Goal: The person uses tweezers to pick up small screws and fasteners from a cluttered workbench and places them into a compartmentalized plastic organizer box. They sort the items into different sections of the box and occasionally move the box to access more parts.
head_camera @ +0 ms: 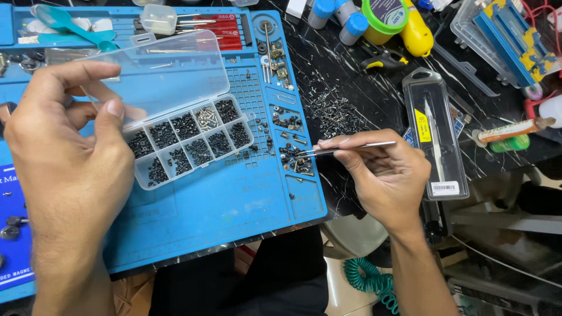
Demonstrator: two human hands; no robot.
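Head view, looking down on a dark desk (pixel 351 76) with white veins.

Left hand (pixel 70 158) raised over the left part of the blue work mat (pixel 234 205), back of the hand toward the camera, wrist bent up from the bottom left corner. Thumb and fingers (pixel 114 108) curled and pinching the edge of the clear lid (pixel 158 76) of a small clear plastic box (pixel 187 143), holding that lid open and tilted up. Box sitting on the mat, near the mat's middle, split into little square cups full of tiny black screws, one cup with shiny silver ones.

Right hand (pixel 386 169) coming up from the bottom right, forearm slanting toward the bottom edge, hand resting low over the right edge of the mat. Fingers clenched around thin silver tweezers (pixel 345 148), lying almost flat and pointing left. Tweezer tips down in a small pile of mixed screws (pixel 295 158) lying in a tray slot along the mat's right edge.

More loose screws (pixel 336 111) scattered on the desk just past the mat's right edge. Long clear tool case (pixel 436 137) just beside the right hand, toward the right side of the desk. Yellow bottle (pixel 417 32) and green-rimmed tub (pixel 383 17) near the far edge.
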